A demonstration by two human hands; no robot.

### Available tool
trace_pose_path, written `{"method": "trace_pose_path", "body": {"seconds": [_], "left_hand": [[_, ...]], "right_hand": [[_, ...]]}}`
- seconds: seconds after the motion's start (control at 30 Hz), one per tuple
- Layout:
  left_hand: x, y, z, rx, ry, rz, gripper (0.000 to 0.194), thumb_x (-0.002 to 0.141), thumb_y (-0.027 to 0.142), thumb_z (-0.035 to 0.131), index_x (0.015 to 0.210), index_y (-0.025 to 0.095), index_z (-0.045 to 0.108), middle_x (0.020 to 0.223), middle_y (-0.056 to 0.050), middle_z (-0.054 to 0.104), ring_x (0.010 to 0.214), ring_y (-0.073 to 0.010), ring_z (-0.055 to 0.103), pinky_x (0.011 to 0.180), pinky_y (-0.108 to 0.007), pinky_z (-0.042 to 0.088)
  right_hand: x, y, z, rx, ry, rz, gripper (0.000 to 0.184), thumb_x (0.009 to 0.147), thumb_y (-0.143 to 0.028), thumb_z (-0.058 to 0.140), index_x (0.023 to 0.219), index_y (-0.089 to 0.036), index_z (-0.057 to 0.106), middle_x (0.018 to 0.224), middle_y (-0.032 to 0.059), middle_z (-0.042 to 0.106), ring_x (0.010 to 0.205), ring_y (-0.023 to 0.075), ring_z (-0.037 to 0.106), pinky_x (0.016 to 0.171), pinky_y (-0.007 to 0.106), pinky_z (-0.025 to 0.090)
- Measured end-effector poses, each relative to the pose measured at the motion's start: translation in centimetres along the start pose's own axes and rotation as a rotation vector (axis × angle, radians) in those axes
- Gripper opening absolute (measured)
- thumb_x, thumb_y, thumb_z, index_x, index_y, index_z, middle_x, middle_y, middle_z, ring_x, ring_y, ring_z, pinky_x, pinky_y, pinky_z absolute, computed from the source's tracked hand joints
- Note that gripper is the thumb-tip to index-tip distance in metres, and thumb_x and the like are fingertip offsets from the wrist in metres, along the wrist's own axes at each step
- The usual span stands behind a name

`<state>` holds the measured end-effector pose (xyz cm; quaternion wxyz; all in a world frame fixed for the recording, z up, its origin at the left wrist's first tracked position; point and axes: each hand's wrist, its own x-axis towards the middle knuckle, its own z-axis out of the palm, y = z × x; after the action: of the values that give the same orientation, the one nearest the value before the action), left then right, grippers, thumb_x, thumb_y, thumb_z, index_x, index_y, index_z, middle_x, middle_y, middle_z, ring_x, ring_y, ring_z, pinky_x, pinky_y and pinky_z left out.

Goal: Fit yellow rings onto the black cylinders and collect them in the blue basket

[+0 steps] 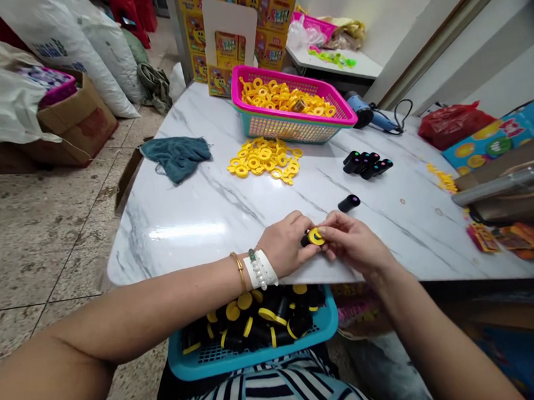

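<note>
My left hand (289, 246) is closed around a small black cylinder (304, 240) near the table's front edge. Against the cylinder's end, my right hand (351, 239) pinches a yellow ring (316, 237) between thumb and fingers. Whether the ring is fully seated on the cylinder I cannot tell. Just beyond my right hand lies a single black cylinder (349, 203) with a purple dot on its end. Farther back is a group of several black cylinders (366, 164) with coloured ends. A loose pile of yellow rings (264, 158) lies ahead of my hands.
Behind the pile stands a pink-rimmed basket (291, 75) of yellow rings. A blue basket (256, 364) of yellow-capped black cylinders is below the table edge. A teal cloth (178, 157) lies left, a blue corded tool (381, 119) back right, and a red bag (455, 123) farther right.
</note>
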<state>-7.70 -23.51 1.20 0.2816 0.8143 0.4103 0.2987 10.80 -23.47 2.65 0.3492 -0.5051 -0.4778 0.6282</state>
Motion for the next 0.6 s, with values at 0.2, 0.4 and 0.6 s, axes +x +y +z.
{"method": "trace_pose_path", "body": {"seconds": [0.2, 0.4, 0.6], "left_hand": [[0.1, 0.2, -0.1, 0.032, -0.056, -0.010, 0.022, 0.085, 0.033, 0.060, 0.099, 0.017, 0.062, 0.099, -0.005, 0.062, 0.088, -0.0190, 0.061, 0.078, -0.031, 0.050], [0.4, -0.3, 0.1, 0.090, -0.141, -0.038, 0.028, 0.085, 0.041, 0.062, 0.103, 0.020, 0.066, 0.101, -0.004, 0.063, 0.088, -0.0193, 0.063, 0.073, -0.029, 0.050], [0.7, -0.9, -0.5, 0.190, -0.240, -0.002, 0.036, 0.080, 0.046, 0.067, 0.102, 0.017, 0.068, 0.097, -0.006, 0.062, 0.085, -0.0199, 0.063, 0.071, -0.029, 0.049]], "right_hand": [[1.3, -2.4, -0.8, -0.200, -0.204, 0.137, 0.031, 0.074, -0.031, 0.078, 0.081, -0.020, 0.050, 0.068, -0.0039, 0.064, 0.054, 0.0109, 0.063, 0.050, 0.021, 0.050], [0.5, -1.5, -0.2, -0.181, -0.160, 0.064, 0.027, 0.081, -0.036, 0.070, 0.096, -0.022, 0.053, 0.076, -0.0045, 0.060, 0.052, 0.0099, 0.061, 0.051, 0.023, 0.052], [-2.5, 0.6, 0.4, -0.349, -0.087, -0.208, 0.022, 0.088, -0.033, 0.064, 0.107, -0.023, 0.061, 0.099, 0.0037, 0.062, 0.082, 0.0148, 0.063, 0.075, 0.029, 0.054]]}}
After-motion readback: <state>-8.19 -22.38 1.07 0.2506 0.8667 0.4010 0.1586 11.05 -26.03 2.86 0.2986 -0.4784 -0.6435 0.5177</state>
